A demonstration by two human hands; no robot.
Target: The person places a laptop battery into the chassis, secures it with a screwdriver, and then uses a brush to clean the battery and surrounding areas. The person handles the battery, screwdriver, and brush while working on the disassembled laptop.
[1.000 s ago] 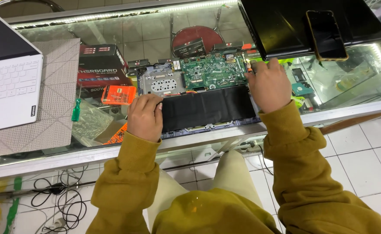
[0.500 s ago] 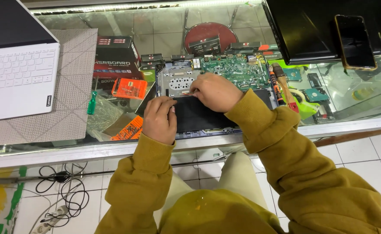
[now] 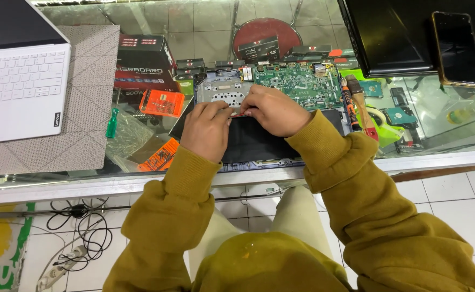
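Together, the left hand and the right hand meet at the far edge of the flat black battery pack inside the opened laptop base, fingertips of both pinched on a small reddish connector strip between them. Just beyond lies the green circuit board. An orange-handled screwdriver rests to the right, and a white laptop sits far left on the glass counter.

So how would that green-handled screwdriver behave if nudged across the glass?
The green-handled screwdriver lies flat on the smooth glass counter, so it would probably slide easily. Its rounded handle looks apt to roll. It seems small, stiff and likely light.
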